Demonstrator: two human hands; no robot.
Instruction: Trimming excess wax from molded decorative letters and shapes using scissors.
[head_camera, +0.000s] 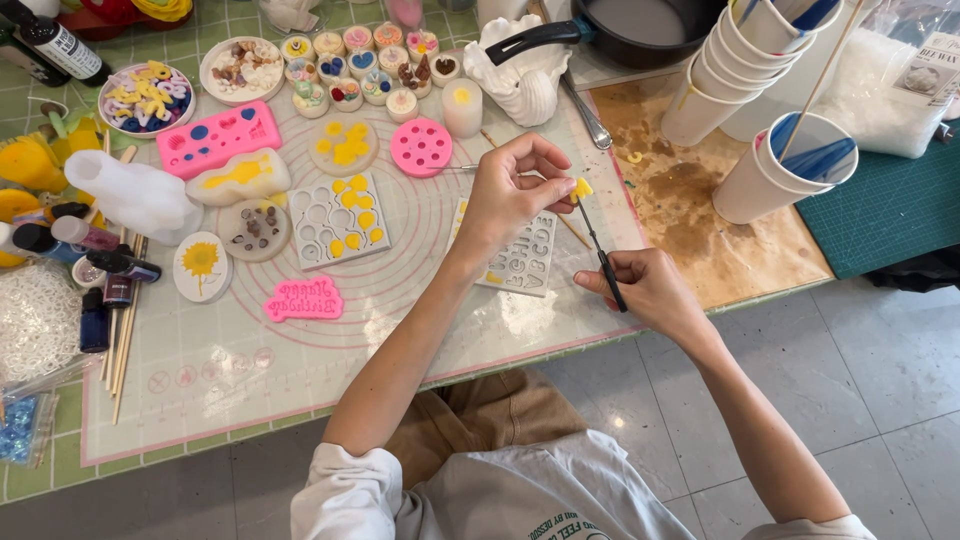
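Observation:
My left hand (512, 190) pinches a small yellow wax piece (581, 188) between thumb and fingertips, above a clear letter mould (524, 262) on the mat. My right hand (645, 288) grips the black handle of a thin pointed tool (600, 252). The tool's tip reaches up to the yellow piece. Both hands hover over the right part of the translucent work mat (330, 345) with pink circle markings.
Pink, white and clear silicone moulds (338, 218) with yellow wax fill the mat. Small decorated candles (360, 62) stand at the back. A black pan (640, 25), stacked paper cups (720, 70), a cup with a stick (790, 165) and a stained board (700, 210) lie right. Dye bottles (95, 270) sit left.

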